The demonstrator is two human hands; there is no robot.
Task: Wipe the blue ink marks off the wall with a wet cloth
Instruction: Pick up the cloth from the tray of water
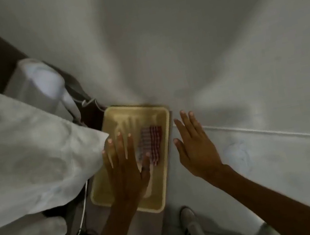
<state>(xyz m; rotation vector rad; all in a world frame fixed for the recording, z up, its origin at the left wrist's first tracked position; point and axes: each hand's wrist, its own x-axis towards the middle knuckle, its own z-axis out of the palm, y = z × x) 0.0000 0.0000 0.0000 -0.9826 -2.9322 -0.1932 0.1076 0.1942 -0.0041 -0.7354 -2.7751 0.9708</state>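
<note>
A red-and-white checked cloth (150,145) lies in a shallow yellow tray (167,156) at the foot of the white wall (220,43). My left hand (125,168) is spread open over the tray, its thumb beside the cloth; whether it touches the cloth I cannot tell. My right hand (194,147) hovers open just right of the tray, empty, close to the wall. Faint blue ink marks (237,152) show on the lower wall to the right of my right hand.
White bedding (21,151) fills the left side. A white cylindrical object (40,83) stands behind it near the wall. Cables (83,208) run along the floor left of the tray. My shoe (189,221) is below the tray. A white line (277,133) crosses the wall.
</note>
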